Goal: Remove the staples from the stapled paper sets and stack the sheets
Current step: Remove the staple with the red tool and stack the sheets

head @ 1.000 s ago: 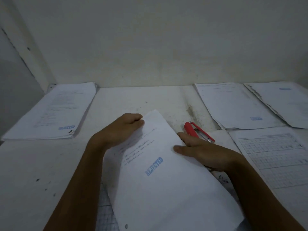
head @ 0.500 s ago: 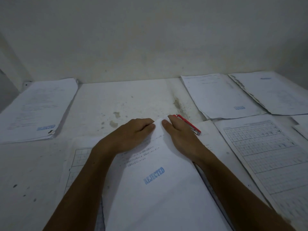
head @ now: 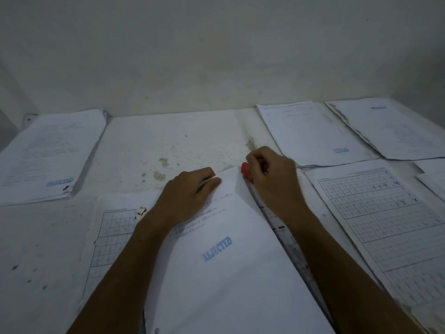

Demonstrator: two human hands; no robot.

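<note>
Pinching the top corner of a white paper set stamped with a blue REJECTED mark (head: pixel 224 259), the left hand (head: pixel 185 196) curls its fingers and thumb round the upper left edge of the sheets. This set lies tilted on the worn white table (head: pixel 168 141), straight in front of the person and between both forearms. The right hand (head: pixel 272 179) sits just beside the same corner, its fingers curled round a red staple remover (head: pixel 245 169), of which only the rounded red end shows past the knuckles; its tip touches or nearly touches the paper's corner, and which one cannot be told. Whether a staple is still in the corner cannot be seen.

Under the stamped set lies a gridded white sheet (head: pixel 113 227), sticking out to the left, with a small dark mark near its top edge. A thick stack of white printed sheets with a blue REJECTED stamp (head: pixel 48 153) rests at the far left of the table. At the far right sit a white document with a small blue stamp (head: pixel 310 133) and, beside it, another white paper pile with ragged edges (head: pixel 390 128). Nearer, on the right, lies a white form with a table of handwritten entries (head: pixel 385 218). A pale wall (head: pixel 216 56) rises behind the table.
</note>
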